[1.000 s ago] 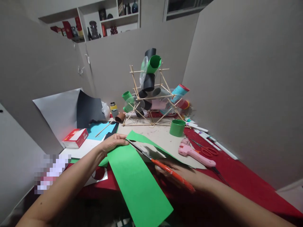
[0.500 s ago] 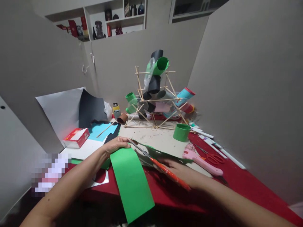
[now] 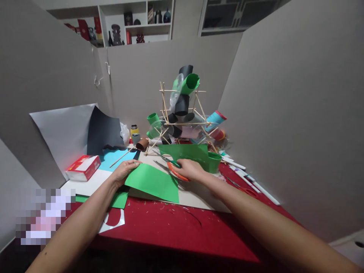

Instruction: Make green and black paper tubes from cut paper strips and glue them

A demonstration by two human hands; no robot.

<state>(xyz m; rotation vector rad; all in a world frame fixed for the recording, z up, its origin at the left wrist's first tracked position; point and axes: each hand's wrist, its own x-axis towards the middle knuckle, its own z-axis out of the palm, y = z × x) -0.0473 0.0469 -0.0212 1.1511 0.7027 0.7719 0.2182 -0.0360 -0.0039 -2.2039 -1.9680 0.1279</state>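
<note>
Op'ing from afar, I had my L hand [image 3: 125,170] pinching the green strip [image 3: 155,184] at its far-L corner, thumb & fingers pressed together. The strip was right in front of me, bowed, over the near part of the beige board [image 3: 196,197], R end dipping twd the red cloth [image 3: 170,227]; couldn't tell if that end touched. My R hand [image 3: 191,168] was closed round the scissors [image 3: 171,166], orange/green handles, blades parted & pointing L, just past the strip's far edge. A green sheet [image 3: 184,151] rose behind my R hand; couldn't tell if any fingers had it too.

Handling, IMO: strip was v. light, prob. thin card or stiff paper, springy enough to take a curve but floppy at the free end. Not esp. slippery, but apt to crease or tear w/ a hard squeeze, so best hold was a flat pinch at a corner or edge, fingers clear of the blades. Scissors: rigid, a bit heavier, handles only. Green tube [image 3: 214,162] just R of the sheet looked crushable.
</note>
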